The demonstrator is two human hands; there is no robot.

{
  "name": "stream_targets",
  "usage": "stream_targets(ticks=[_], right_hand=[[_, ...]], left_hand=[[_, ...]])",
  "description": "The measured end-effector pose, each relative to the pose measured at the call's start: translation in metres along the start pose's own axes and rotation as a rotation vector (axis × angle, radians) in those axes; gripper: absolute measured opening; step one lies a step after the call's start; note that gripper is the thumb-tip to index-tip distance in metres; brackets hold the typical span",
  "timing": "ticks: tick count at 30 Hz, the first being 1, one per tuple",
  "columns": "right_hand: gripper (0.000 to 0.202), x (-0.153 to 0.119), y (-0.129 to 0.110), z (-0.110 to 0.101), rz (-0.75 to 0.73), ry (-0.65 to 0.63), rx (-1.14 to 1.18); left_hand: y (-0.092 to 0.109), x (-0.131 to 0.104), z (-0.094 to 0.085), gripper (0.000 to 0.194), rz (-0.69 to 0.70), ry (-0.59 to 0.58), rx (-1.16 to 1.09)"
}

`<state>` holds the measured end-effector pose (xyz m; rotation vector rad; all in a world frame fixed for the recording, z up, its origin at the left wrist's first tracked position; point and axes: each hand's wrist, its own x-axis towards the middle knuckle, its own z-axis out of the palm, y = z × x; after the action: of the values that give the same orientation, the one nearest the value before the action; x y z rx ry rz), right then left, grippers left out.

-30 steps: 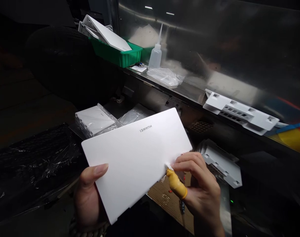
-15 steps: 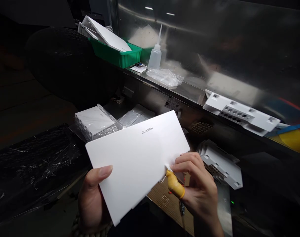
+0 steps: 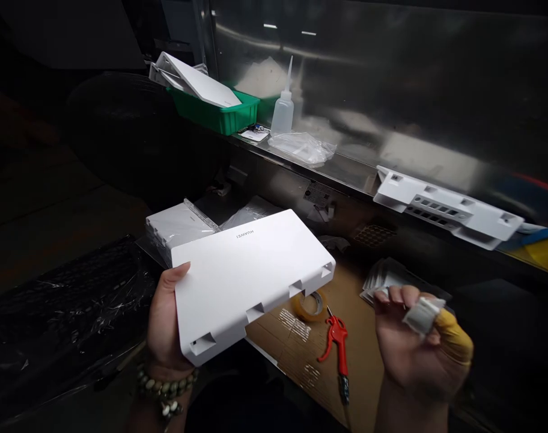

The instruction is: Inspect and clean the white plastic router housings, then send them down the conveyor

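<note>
One white HUAWEI casing point(image 3: 251, 264) is held aloft, left end clasped by the left hand point(image 3: 162, 322), thumb on top; a folded wipe point(image 3: 422, 317) is pinched by the right hand point(image 3: 416, 352). Likely light and stiff, the casing is best gripped by its edges; its long axis slants up rightward, notched side nearer.

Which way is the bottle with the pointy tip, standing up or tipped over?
Standing up: the bottle has its wide end down on the metal shelf and its pointy tip aiming upward.
</note>
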<state>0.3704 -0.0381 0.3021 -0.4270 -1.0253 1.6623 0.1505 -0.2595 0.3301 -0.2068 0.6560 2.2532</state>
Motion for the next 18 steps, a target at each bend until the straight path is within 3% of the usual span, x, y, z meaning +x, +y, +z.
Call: stream_targets(ticks=[4,7,12,18], right_hand=[[0.017,-0.009,0.018,-0.021,0.153,0.196,-0.027],[0.017,-0.018,0.027,-0.03,0.177,0.184,-0.134],[0.025,-0.022,0.036,-0.029,0.189,0.182,-0.236],[0.036,-0.021,0.047,-0.018,0.285,0.248,-0.245]], left_hand=[[0.007,0.0,0.002,0.057,0.012,-0.032,-0.053],[0.011,0.0,-0.001,0.054,-0.013,-0.047,-0.081],[0.013,0.003,-0.01,0.058,0.076,0.031,0.013],[0.016,0.006,-0.021,0.057,0.015,-0.112,0.041]])
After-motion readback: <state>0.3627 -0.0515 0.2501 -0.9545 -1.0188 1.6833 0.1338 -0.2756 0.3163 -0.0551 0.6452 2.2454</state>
